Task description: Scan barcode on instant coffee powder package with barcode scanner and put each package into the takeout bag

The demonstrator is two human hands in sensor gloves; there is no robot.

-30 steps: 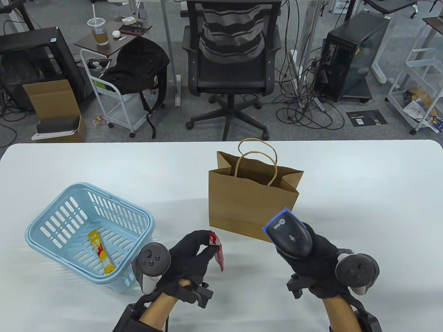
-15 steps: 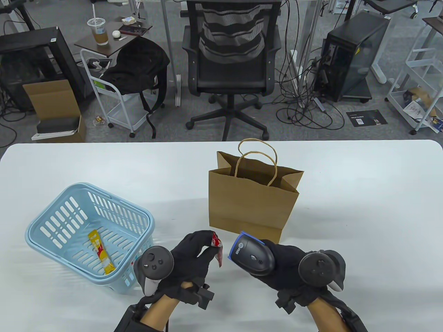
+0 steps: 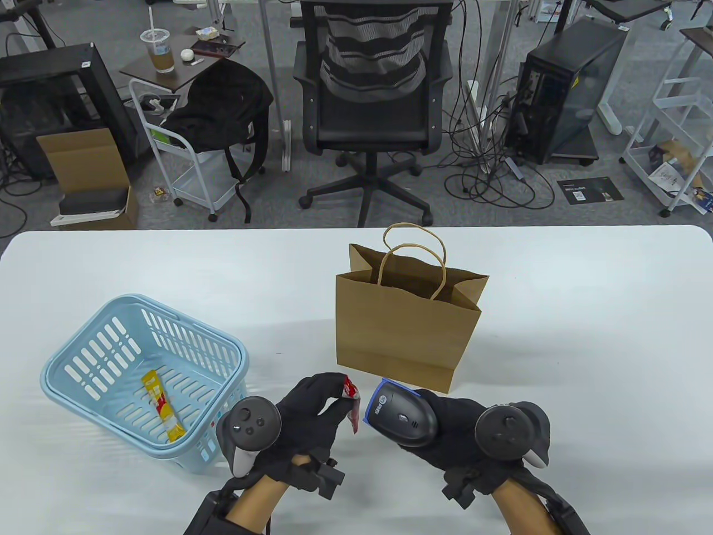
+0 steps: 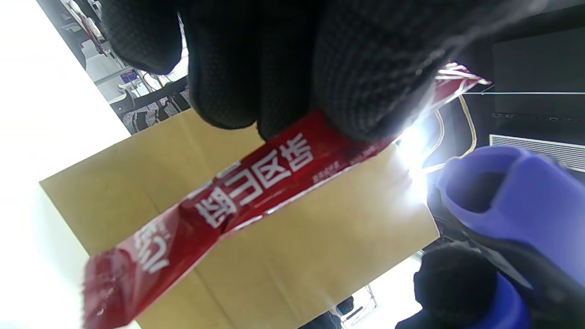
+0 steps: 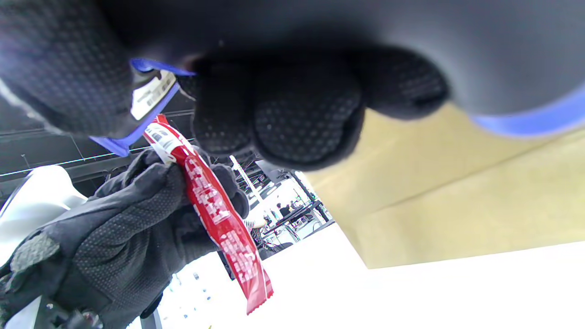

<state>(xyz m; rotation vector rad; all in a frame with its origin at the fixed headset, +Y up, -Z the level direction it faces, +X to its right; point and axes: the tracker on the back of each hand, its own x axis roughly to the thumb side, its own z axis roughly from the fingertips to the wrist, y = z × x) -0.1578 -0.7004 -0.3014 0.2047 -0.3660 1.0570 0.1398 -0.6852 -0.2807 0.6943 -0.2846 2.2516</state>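
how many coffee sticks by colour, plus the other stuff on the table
red coffee stick: 1, pinched in the left hand
yellow coffee stick: 1, in the blue basket
blue basket: 1
paper bag: 1
barcode scanner: 1, gripped in the right hand
total: 5

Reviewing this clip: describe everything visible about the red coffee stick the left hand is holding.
The red coffee stick is a long, narrow, glossy sachet, foil or plastic by its look, with white printed characters along its length and crimped ends. A white printed patch, perhaps the barcode, sits near its top end. The left hand pinches that top end between the fingertips, so it hangs clear of the table, slightly slanted. It is in front of the paper bag, with the scanner head aimed at it from close by, seemingly not touching.
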